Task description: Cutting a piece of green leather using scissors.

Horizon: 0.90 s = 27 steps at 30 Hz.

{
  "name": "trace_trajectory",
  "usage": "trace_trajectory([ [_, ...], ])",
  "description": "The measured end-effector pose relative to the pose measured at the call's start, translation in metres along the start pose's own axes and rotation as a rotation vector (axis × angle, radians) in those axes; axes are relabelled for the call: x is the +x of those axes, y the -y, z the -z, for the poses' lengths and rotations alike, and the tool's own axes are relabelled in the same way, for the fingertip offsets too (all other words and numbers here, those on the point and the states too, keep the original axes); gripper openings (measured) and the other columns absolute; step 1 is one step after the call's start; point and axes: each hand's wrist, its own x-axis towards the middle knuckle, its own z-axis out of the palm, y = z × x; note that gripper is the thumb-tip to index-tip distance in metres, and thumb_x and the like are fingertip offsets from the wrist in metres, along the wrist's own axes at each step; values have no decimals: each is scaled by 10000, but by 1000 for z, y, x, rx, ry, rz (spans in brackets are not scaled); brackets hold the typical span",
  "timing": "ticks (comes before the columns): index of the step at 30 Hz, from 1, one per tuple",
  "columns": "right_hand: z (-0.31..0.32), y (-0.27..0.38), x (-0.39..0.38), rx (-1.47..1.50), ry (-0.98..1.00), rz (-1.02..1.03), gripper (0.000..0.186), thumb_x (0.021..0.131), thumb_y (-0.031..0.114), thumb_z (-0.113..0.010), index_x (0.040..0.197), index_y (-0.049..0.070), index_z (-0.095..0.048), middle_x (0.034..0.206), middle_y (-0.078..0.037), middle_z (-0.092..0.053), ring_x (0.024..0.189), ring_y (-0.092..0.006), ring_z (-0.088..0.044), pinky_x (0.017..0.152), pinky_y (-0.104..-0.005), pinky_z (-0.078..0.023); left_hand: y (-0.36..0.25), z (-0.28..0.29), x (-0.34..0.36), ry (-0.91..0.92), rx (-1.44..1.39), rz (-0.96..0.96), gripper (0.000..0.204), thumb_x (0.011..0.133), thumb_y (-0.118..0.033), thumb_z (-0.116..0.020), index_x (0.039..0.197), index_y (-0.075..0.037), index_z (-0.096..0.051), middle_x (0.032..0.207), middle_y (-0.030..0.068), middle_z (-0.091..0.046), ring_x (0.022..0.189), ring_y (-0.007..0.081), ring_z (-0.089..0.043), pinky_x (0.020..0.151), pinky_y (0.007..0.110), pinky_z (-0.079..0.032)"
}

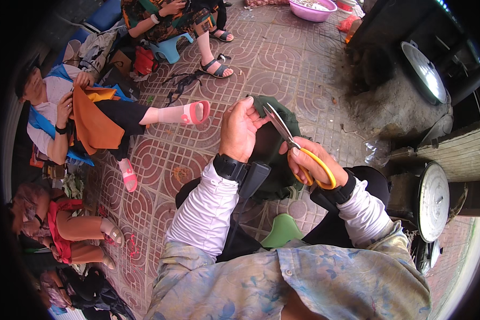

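In front of me my left hand [239, 132] pinches the upper edge of a dark green cloth [266, 145], which hangs down between my knees. My right hand [316, 160] grips a pair of scissors [279, 122] with yellow handles, thumb and fingers in the loops. The metal blades point up and left, against the cloth near my left fingertips. It is hard to tell how far apart the blades are. The lower part of the cloth is partly hidden behind my forearms and the scissors.
A green stool [282, 231] shows between my legs. On the left sits a person holding orange cloth [97, 120]; others sit nearby. A blue stool [172, 49] and black straps [184, 84] lie farther off. At right are lidded pots [433, 201] and a stove. A pink basin [312, 12] stands far back.
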Motion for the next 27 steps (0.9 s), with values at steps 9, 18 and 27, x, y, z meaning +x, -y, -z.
trace_trajectory([
  [9,0,-2,1,35,13,52,336,976,362,-422,1070,50,-504,640,16,-455,493,-53,-423,470,-191,-356,-2,-3,-2,31,11,-9,195,911,-205,-486,951,-29,-561,976,118,-647,932,216,-625,865,389,-489],
  [18,-5,-7,5,33,-66,109,300,980,320,-412,1037,48,-524,600,23,-443,467,-43,-397,444,-188,-313,-1,-10,-4,14,54,-41,192,920,-198,-477,954,-30,-564,958,108,-647,911,199,-630,826,373,-512],
  [27,-8,-3,2,59,-88,63,279,974,322,-432,980,66,-543,538,47,-407,434,-18,-363,411,-183,-276,0,-14,-6,-33,92,-77,190,912,-192,-478,940,-26,-565,942,106,-645,896,194,-634,813,368,-517],
])
